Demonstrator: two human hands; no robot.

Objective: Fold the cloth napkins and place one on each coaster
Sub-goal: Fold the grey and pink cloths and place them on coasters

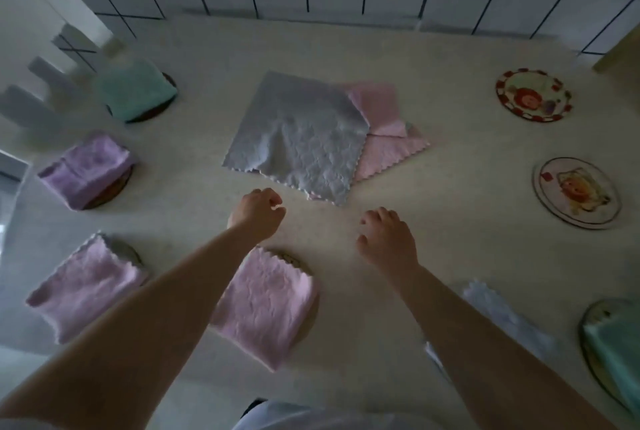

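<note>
Pale speckled tabletop fills my view, and both of my hands hover low over it, holding nothing. My left hand has its fingers loosely curled, a narrow empty grip; my right hand hangs the same way, fingers bent and apart from any cloth. Just beyond them a grey-blue napkin lies unfolded and flat, overlapping a pink napkin beneath its right side. Folded napkins sit on coasters to my left: a green one, a purple one, and two pink ones. At right, two patterned coasters lie bare.
</note>
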